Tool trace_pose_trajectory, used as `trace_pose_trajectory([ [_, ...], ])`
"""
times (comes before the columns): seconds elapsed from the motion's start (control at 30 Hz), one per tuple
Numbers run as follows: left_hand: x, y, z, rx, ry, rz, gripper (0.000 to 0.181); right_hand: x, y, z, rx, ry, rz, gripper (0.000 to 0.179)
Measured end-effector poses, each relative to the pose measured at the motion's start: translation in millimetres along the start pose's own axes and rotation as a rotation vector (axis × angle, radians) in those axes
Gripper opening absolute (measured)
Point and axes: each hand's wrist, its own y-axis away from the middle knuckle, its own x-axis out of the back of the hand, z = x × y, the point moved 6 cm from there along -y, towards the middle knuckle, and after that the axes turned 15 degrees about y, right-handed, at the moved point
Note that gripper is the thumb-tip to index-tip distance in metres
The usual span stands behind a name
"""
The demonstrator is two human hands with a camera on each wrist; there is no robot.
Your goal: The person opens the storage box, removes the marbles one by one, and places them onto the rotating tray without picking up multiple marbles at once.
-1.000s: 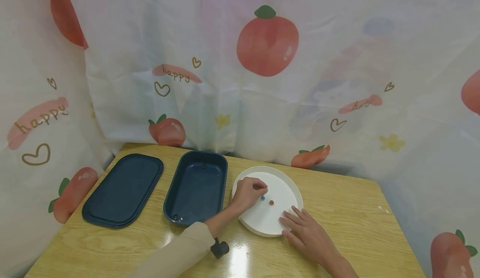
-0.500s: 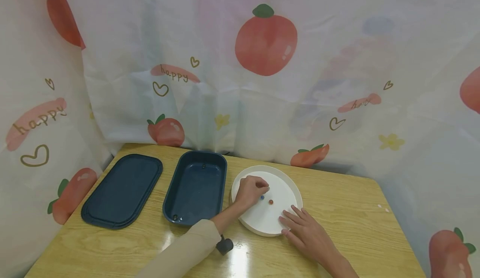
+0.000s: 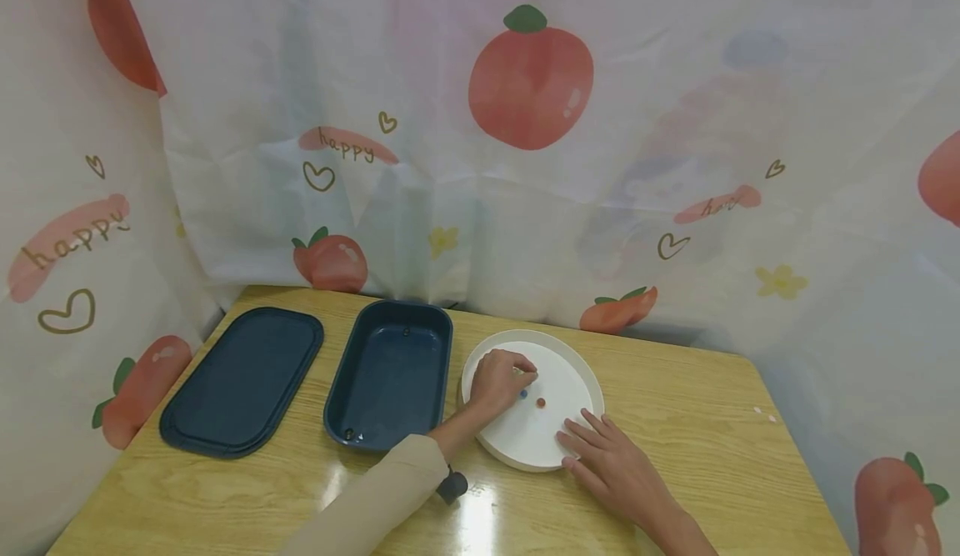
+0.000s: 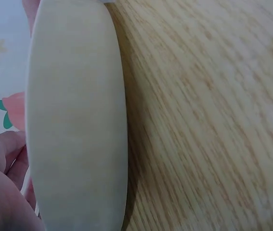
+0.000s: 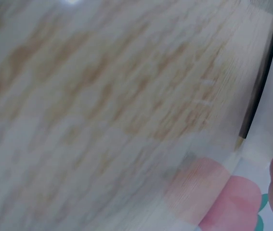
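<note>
A round white tray (image 3: 517, 448) with a low rim sits on the table in the head view. Over its left part reaches my left hand (image 3: 497, 383), thumb and forefinger curled towards each other. Whether anything lies between those fingertips is too small to tell. Just below them is a small blue ball (image 3: 523, 393), partly covered by the hand. A small reddish-brown ball (image 3: 541, 403) lies near the tray's middle. My right hand (image 3: 618, 466) rests with spread fingers on the tray's near right rim. In the left wrist view, the tray's side wall (image 4: 78, 120) hides most of the left hand.
Left of the tray stands a deep dark blue box (image 3: 390, 381), with small dark round things in its far and near corners. Farther left lies a flat dark blue lid (image 3: 243, 381). A fruit-print curtain (image 3: 525, 206) borders the wooden table (image 3: 690, 406) behind and at both sides.
My left hand has shifted slightly over the tray, its forearm moving a little rightward, and now covers more of the blue ball. The right hand stays on the rim.
</note>
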Motion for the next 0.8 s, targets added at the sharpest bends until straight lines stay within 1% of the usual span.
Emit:
trace_pose_trajectory([
  [0.17, -3.2, -0.9, -2.5, -0.007, -0.052, -0.004, 0.005, -0.6, 0.2, 0.4, -0.004, -0.005, -0.005, 0.035],
  [0.27, -4.4, -0.9, -2.9, -0.024, -0.077, -0.001, 0.006, -0.9, 0.2, 0.4, -0.006, -0.004, -0.010, 0.035],
  [0.37, -5.2, -0.8, -3.1, -0.030, -0.087, -0.001, 0.006, -1.0, 0.2, 0.5, -0.007, -0.002, -0.012, 0.035],
  [0.47, -5.8, -0.7, -3.4, -0.021, -0.072, -0.008, 0.006, -0.8, 0.1, 0.5, -0.006, -0.001, -0.014, 0.035],
  [0.63, -5.1, 0.1, -4.8, 0.018, 0.009, -0.025, 0.004, -0.6, -0.1, 0.3, -0.007, -0.008, -0.008, 0.035],
  [0.8, -7.0, -0.2, -10.0, 0.047, 0.053, -0.043, 0.004, 0.1, 0.0, 0.6, -0.008, -0.014, -0.007, 0.036],
])
